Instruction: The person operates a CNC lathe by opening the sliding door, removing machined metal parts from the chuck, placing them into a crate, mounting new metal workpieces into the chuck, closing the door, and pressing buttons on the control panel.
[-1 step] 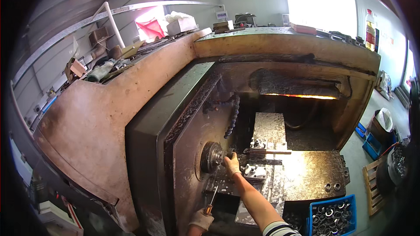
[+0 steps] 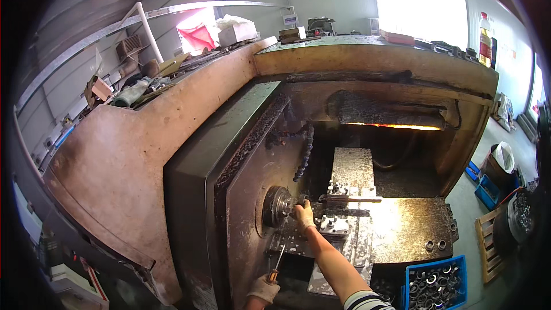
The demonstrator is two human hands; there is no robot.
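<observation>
My right hand [image 2: 302, 213], in a light glove, reaches up into an open lathe. Its fingers are closed on a small metal part at the face of the round chuck [image 2: 275, 206]. A tool block [image 2: 340, 200] with a thin bar pointing right sits just right of that hand. My left hand [image 2: 263, 289], also gloved, is low at the front of the machine. It grips a screwdriver-like tool [image 2: 278, 263] by its orange and black handle, shaft pointing up toward the chuck.
The lathe's tan housing [image 2: 138, 155] wraps the left and top, with clutter along its top. A segmented coolant hose [image 2: 306, 152] hangs above the chuck. A blue crate [image 2: 411, 280] of metal rings stands at lower right, with a wooden pallet [image 2: 489, 247] and bins beyond it.
</observation>
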